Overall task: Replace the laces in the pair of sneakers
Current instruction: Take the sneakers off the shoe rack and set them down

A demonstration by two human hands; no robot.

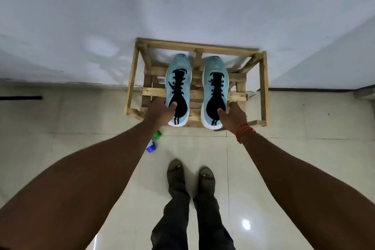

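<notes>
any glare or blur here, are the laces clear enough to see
Head view: bright glare spot on the glossy floor tile; wide-angle distortion swells the forearms; the wooden rack looks slightly soft at its far rail; black laces on both sneakers read clearly.

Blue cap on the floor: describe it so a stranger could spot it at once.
Start at the wooden rack against the wall. On the tiles just off its front left corner lie two small things. The blue cap is the one farther from the rack, blue and white; its neighbour is green.
</notes>
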